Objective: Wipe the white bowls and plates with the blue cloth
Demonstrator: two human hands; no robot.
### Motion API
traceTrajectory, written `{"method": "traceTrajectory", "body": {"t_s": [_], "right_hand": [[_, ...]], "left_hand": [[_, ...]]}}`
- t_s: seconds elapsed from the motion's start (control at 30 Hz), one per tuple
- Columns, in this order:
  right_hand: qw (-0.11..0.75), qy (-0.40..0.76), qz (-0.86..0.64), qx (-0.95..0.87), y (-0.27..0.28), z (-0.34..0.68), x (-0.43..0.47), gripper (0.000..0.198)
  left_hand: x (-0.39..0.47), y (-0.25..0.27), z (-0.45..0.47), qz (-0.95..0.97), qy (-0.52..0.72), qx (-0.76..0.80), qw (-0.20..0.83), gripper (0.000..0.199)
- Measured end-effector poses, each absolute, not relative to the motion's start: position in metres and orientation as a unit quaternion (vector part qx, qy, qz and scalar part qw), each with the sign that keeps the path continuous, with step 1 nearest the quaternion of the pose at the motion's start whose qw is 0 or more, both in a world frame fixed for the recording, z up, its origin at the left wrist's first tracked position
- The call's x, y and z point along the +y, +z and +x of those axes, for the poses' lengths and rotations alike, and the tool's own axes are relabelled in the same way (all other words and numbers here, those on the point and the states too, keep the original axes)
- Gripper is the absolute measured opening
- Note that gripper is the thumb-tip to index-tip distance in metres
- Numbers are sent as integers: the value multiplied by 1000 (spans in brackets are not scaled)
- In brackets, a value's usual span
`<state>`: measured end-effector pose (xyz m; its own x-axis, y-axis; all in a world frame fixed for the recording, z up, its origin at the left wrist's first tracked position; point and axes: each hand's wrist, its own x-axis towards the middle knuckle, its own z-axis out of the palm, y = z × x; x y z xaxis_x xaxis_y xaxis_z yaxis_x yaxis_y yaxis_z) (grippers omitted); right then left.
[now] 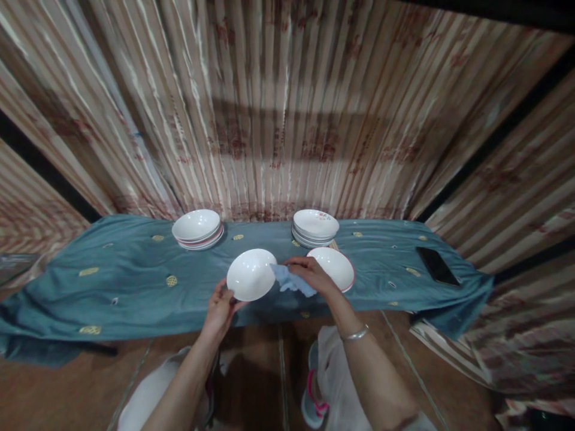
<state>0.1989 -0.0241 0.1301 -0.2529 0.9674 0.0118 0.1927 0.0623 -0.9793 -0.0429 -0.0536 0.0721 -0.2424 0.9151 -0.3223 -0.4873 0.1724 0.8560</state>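
Note:
My left hand (221,306) grips the lower left rim of a white bowl (250,274), which is tilted with its inside facing me. In my right hand (309,272) is a bunched light-blue cloth (290,280), its left end at the bowl's right rim. Whether the cloth presses on the bowl I cannot tell. Just behind my right hand lies a white dish with a red rim (336,267), partly covered by that hand.
A stack of white bowls (197,226) stands at the back left of the blue cloth-covered table (139,281). Another stack of white dishes (315,225), the top one flowered, is at the back right. A black phone (436,265) lies far right. Curtains (269,108) hang behind.

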Motion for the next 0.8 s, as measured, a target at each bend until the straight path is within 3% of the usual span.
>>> {"method": "traceTrajectory", "body": {"t_s": [0.17,0.5,0.67,0.8], "right_hand": [[498,441,-487,-566,133,240,-30,39],[495,569,-451,-478,144,303,-58,50],[523,557,-478,-432,138,327,-66,44],[484,569,-507,-430,130,339,-70,48]], "left_hand": [[-62,89,-28,234,604,478,593,42],[-49,119,67,335,572,378,646,54],[-43,112,105,371,556,381,639,50],[-31,104,121,411,530,418,613,48]]}}
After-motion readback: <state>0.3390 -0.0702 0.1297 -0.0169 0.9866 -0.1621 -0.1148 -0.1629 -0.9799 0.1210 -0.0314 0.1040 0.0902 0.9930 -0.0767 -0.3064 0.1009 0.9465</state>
